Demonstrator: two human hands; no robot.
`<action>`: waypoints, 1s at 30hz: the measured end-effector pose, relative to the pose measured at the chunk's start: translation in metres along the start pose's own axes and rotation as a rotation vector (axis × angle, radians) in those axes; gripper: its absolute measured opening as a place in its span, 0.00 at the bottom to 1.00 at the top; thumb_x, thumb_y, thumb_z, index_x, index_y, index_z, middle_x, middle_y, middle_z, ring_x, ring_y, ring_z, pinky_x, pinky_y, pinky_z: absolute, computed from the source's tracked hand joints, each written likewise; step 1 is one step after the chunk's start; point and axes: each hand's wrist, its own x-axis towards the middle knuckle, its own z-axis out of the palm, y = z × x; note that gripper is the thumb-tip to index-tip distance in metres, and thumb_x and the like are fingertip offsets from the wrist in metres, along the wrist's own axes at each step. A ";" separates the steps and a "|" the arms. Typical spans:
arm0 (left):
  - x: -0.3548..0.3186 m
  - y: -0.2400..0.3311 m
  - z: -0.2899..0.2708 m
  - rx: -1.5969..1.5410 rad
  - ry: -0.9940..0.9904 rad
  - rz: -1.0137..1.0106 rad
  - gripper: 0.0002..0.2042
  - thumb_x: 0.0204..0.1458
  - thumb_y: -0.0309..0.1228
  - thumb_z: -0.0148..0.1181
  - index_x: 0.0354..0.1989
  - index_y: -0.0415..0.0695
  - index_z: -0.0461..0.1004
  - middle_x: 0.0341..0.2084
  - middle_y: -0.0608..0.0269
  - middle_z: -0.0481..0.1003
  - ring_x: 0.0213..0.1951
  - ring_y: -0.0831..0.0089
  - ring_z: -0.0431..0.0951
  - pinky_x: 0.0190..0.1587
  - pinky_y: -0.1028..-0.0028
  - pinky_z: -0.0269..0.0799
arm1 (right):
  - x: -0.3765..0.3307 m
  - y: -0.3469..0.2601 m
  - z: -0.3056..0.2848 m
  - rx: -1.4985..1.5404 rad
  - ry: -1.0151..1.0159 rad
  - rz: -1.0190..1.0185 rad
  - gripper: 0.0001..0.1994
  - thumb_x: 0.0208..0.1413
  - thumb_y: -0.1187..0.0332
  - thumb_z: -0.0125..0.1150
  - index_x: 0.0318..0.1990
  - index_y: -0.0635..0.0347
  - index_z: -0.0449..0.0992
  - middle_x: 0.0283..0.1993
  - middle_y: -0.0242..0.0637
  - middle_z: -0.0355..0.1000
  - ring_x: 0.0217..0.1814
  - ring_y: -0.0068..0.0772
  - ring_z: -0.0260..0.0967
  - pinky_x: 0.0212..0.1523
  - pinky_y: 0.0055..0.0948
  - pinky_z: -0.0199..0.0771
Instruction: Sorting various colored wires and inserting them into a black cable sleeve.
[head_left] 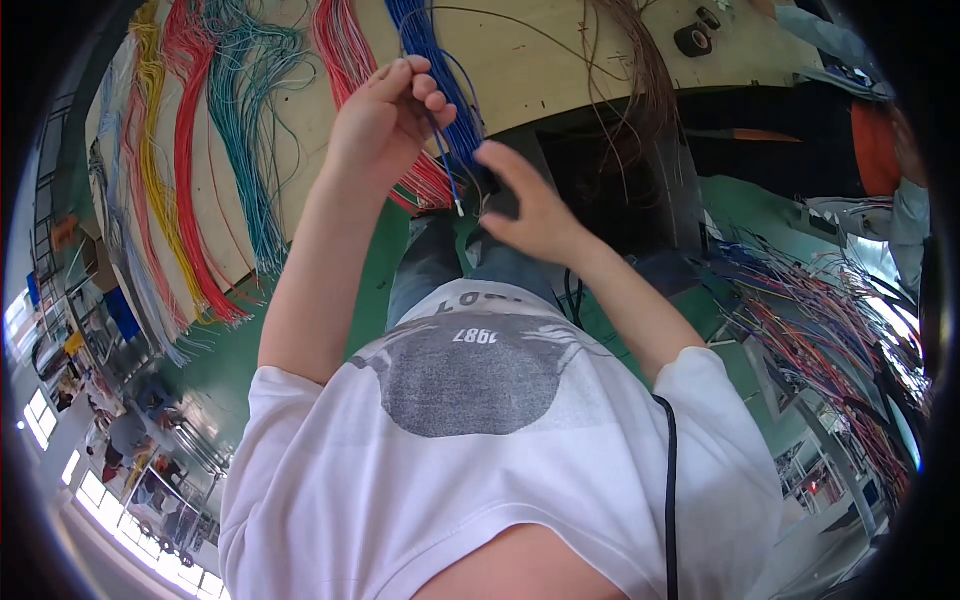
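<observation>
Blue wire (447, 165) — pinched in left hand (385, 115), tip downward — right hand (535, 205) open beside it

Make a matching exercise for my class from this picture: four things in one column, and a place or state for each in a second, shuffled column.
Things:
1. Blue wire
2. Tape roll
3. Yellow wires
4. Right hand

Places or states:
A. On the board's far right end
B. Pinched in the left hand
C. Open, fingers spread by the wire's tip
D. Hanging over the board's left part

Pairs: 1-B, 2-A, 3-D, 4-C
</observation>
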 end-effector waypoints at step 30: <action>-0.076 0.046 -0.095 0.132 -0.101 -0.377 0.11 0.55 0.34 0.38 0.34 0.42 0.65 0.15 0.75 0.53 0.16 0.84 0.50 0.19 0.83 0.50 | 0.181 0.017 -0.078 1.371 0.553 -0.050 0.12 0.57 0.65 0.33 0.28 0.62 0.59 0.13 0.26 0.42 0.13 0.20 0.40 0.14 0.20 0.45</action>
